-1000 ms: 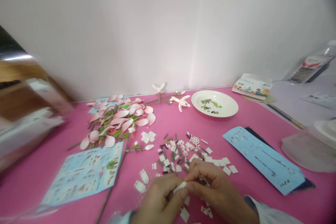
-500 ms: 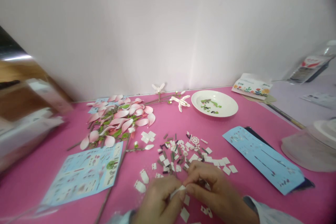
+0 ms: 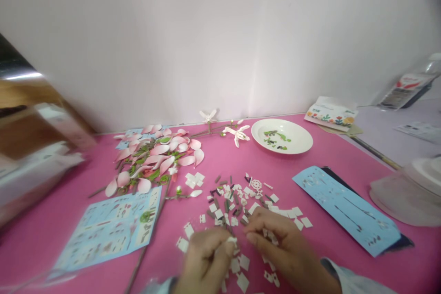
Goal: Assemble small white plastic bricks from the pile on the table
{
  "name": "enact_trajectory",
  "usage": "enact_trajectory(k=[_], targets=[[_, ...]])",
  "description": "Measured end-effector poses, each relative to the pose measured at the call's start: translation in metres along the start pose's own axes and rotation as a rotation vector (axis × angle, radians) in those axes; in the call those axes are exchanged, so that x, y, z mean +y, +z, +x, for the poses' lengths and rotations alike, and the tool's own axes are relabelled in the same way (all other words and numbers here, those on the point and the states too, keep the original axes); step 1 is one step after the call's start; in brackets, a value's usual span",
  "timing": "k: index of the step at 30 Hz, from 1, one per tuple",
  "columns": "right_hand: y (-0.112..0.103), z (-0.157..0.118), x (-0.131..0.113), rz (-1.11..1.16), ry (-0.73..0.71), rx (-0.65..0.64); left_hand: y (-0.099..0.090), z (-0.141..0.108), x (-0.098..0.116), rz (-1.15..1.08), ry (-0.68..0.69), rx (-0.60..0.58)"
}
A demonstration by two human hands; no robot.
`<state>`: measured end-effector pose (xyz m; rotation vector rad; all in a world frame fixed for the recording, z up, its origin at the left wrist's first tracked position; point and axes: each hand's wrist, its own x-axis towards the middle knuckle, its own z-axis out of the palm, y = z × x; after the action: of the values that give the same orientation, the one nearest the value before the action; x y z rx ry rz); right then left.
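Pink tabletop (image 3: 330, 156) carries our work. Near its edge, our left hand (image 3: 206, 257) pinches a white piece (image 3: 231, 240), while our right hand (image 3: 277, 243) curls over many loose pieces (image 3: 234, 202), its grip unclear. Beyond, assembled petals (image 3: 155, 156) lie heaped, and a plate (image 3: 303, 135) holds a few parts.

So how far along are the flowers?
Quite far. Done: the pink petals look made and lie piled up, and a branch with white flowers lies behind them. In hand: the left hand pinches a small white piece, with the right hand close by. Left: many loose white and brown pieces on the pink table, plus green pieces on the white plate.
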<state>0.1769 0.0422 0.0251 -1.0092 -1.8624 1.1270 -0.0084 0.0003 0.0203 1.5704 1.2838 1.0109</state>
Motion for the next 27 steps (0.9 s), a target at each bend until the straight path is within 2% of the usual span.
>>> enact_trajectory(k=[2,4,8,11,15,22,27], targets=[[-0.001,0.000,0.002,-0.110,-0.035,0.058,0.001,0.001,-0.002,-0.152,-0.099,0.167],[0.000,0.000,0.004,-0.242,-0.092,0.083,0.002,0.004,-0.006,-0.332,-0.200,0.287],[0.007,-0.001,0.008,-0.505,-0.192,0.050,0.004,0.012,-0.010,-0.653,-0.310,0.384],[0.011,-0.001,0.010,-0.664,-0.223,0.014,0.004,0.015,-0.009,-0.706,-0.302,0.373],[0.010,0.001,0.011,-0.743,-0.201,-0.035,0.003,0.015,-0.006,-0.680,-0.311,0.319],[0.008,-0.002,0.013,-0.732,-0.215,-0.052,0.002,0.012,-0.010,-0.609,-0.341,0.289],[0.008,-0.001,0.012,-0.659,-0.292,0.021,0.002,0.012,-0.009,-0.587,-0.377,0.281]])
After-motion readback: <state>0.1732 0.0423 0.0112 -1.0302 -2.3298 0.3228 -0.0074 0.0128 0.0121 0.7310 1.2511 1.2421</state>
